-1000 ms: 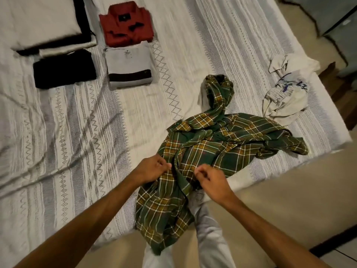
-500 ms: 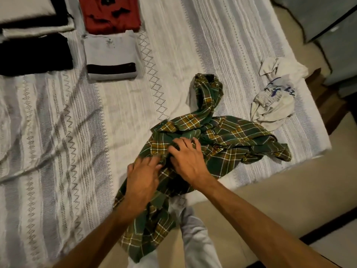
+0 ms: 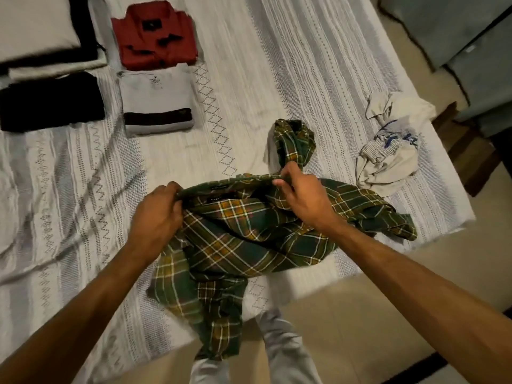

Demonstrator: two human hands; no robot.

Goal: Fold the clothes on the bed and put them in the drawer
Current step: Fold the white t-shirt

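Right now I have the green plaid shirt [image 3: 249, 234] at the near edge of the bed [image 3: 277, 65], its tail hanging over that edge toward the floor. My left hand [image 3: 158, 214] pinches the collar band at its left end, fingers curled round the fabric; my right hand [image 3: 300, 195] pinches the same band at its right end, thumb underneath and fingers folded over the top. The band is pulled fairly taut between them, with the label showing just below it.

One sleeve trails toward the far side, bunched up beyond my right hand, and the other lies crumpled toward the bed's right edge, near the rumpled white garment [image 3: 390, 145].

By my reckoning, the risk is in the lift: the twisted sleeves could stay tangled when I shake the shirt out, so the fold comes out lopsided. The hanging tail could also drag the whole thing off the near edge if either pinch slips.

Folded pieces sit toward the far left corner: a red shirt [image 3: 155, 42], a grey top [image 3: 156, 101] and a black garment [image 3: 50, 102]. No drawer is in view.
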